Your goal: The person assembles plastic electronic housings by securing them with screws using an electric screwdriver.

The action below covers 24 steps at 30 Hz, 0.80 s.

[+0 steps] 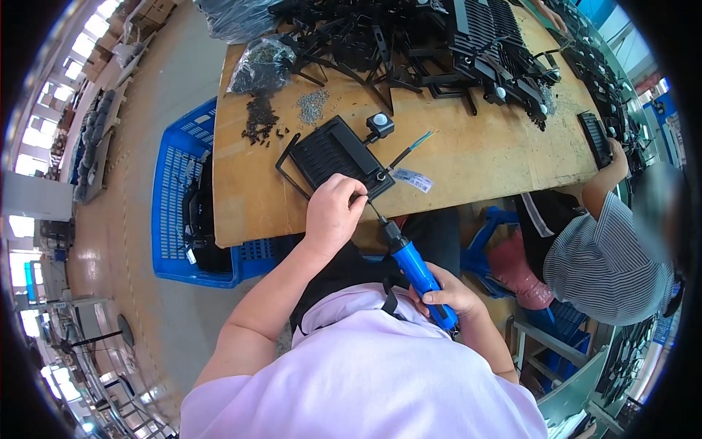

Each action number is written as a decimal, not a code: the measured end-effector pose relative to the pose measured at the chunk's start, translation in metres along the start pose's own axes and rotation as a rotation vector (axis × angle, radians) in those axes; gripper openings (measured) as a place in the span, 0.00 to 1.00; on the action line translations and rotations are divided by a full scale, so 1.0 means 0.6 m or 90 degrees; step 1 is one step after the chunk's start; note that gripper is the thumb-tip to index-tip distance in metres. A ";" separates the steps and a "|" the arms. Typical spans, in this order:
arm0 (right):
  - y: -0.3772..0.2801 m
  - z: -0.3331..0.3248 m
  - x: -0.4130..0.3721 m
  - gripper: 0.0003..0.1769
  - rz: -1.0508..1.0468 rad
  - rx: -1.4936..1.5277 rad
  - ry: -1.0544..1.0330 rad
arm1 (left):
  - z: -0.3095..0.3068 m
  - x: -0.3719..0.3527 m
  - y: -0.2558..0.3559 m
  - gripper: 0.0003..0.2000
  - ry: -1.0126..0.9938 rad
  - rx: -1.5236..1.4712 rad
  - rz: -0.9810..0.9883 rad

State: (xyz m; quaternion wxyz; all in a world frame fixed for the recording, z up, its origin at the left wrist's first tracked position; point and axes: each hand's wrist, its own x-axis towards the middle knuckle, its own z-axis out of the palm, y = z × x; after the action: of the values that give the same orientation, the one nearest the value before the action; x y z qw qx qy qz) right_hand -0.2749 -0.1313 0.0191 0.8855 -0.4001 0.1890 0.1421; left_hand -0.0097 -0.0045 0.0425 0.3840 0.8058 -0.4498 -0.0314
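My right hand [446,291] is wrapped round the rear of a blue electric screwdriver [415,269], whose thin bit points up and left. The fingers of my left hand [334,208] are pinched together by the bit's tip, at the near edge of a black finned lamp housing [333,157]; what they hold is too small to make out. A black bracket [284,165] stands out at the housing's left side. On its far right corner sits a small sensor with a white dome [379,123]. A cable with bare coloured ends [413,148] and a white label [412,179] lie at its right.
Black screws [259,121] and silver screws [313,107] lie in piles beyond the housing. Stacked lamps [486,36] and brackets fill the table's back. A blue crate [167,212] stands left of the table [512,164]. Another person [610,256] sits at the right, a hand on a lamp.
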 end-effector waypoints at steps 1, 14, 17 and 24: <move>-0.001 0.001 0.000 0.47 0.000 0.001 0.005 | 0.003 -0.001 -0.002 0.07 0.006 0.018 0.013; -0.003 0.003 0.004 0.45 -0.005 0.012 0.003 | 0.001 -0.050 0.021 0.12 0.017 0.201 0.103; 0.001 0.000 0.003 0.45 -0.008 0.008 0.005 | 0.000 -0.049 0.025 0.12 0.013 0.213 0.106; 0.003 -0.003 0.003 0.46 -0.016 0.019 0.004 | 0.007 -0.043 0.016 0.11 0.027 0.187 0.129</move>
State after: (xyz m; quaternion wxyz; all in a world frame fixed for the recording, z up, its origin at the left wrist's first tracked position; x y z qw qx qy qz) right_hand -0.2747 -0.1312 0.0159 0.8924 -0.3897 0.1887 0.1273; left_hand -0.0335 0.0095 0.0378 0.2730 0.8040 -0.5204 0.0908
